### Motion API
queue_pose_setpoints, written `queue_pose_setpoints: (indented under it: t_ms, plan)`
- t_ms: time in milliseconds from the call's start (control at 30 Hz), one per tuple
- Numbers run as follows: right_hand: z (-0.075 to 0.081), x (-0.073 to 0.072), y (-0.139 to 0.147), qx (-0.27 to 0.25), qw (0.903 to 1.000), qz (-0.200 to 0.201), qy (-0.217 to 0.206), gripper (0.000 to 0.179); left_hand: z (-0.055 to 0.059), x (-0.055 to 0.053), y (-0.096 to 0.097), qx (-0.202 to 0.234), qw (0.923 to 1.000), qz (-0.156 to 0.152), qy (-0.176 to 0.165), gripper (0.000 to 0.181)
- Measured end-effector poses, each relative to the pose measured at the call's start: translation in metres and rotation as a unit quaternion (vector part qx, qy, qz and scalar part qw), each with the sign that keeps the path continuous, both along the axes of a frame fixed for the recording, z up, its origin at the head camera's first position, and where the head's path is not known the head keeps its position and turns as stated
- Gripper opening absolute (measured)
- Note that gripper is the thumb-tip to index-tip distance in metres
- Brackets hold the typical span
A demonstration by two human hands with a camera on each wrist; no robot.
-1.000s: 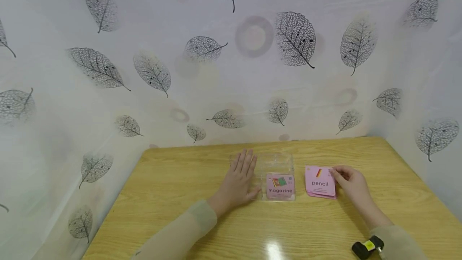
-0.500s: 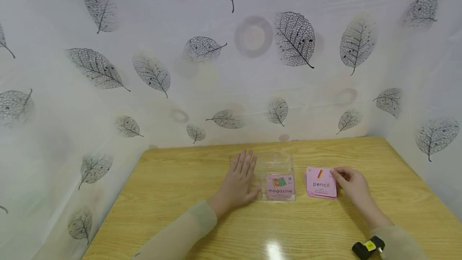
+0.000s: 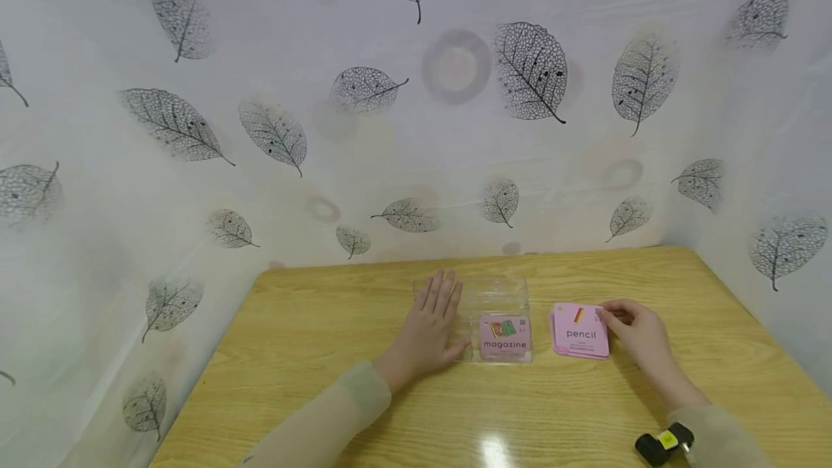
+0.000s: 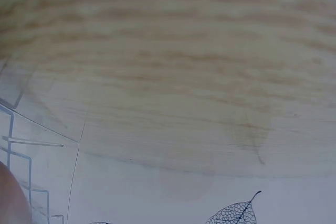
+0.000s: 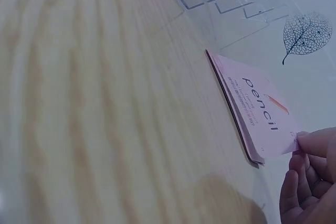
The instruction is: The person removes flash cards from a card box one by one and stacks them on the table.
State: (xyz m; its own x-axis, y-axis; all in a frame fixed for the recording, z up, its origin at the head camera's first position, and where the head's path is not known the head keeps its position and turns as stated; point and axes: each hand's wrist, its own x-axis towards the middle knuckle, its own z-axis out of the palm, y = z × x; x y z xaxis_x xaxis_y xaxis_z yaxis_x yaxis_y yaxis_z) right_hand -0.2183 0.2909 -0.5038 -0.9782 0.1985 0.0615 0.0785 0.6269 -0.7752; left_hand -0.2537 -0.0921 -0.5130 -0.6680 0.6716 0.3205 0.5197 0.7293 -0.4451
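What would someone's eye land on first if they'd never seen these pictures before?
Probably the dark leaf prints scattered over the pale backdrop behind the table. Next, the pink "pencil" card on the table, its corner pinched by the right hand. Then the pink "magazine" card in the clear holder, whose left part lies under the left hand.

Magazine card sits in holder, left of pencil card.

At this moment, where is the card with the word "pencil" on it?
In the head view, the pencil card is right of the clear holder, on top of other pink cards, its upper right corner pinched by the right hand.
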Motion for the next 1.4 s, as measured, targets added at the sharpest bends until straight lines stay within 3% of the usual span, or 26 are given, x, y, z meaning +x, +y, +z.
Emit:
queue_pose_setpoints:
  t_ms: [700, 867, 1033, 1400]
  plan:
    - [-0.0030, -0.0030, 0.0008, 0.006, 0.9998, -0.004, 0.016, 0.031, 0.0035, 0.0012, 0.0007, -0.002, 0.9999, 0.001, -0.012, 0.102]
    - [-0.0052, -0.0048, 0.0016, 0.016, 0.9993, -0.002, 0.033, 0.029, 0.0036, 0.0009, 0.0008, 0.003, 0.9997, 0.002, -0.026, 0.101]
    - [-0.0059, -0.0056, 0.0018, 0.018, 0.9988, -0.001, 0.047, 0.027, 0.0031, 0.0001, 0.0004, 0.006, 0.9998, -0.003, -0.019, 0.102]
    - [-0.0053, -0.0068, 0.0012, 0.007, 0.9996, -0.012, 0.026, 0.030, 0.0012, -0.0007, 0.0000, 0.005, 0.9999, -0.004, -0.013, 0.102]
